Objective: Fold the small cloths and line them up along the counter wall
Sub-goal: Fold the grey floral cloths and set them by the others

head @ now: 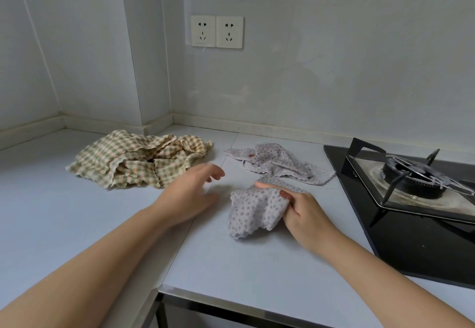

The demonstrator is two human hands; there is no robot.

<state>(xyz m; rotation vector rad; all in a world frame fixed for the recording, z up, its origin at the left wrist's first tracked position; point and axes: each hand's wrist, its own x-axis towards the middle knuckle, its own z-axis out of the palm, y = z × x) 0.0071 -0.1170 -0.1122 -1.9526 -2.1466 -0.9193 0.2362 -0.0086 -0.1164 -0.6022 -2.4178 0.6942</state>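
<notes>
Right hand [303,209] grips a crumpled dotted cloth [254,212]; left hand [190,194] hovers released. Gingham heap [138,158] at ten o'clock, black stove [411,199] at three.

No text, brand, number or sign can be read anywhere in this view. A red tag [285,194] on the nearer dotted cloth [253,212] may carry print, but it is too small and blurred to make out. The same holds for the red patch [251,155] on the farther dotted cloth [277,165].
</notes>
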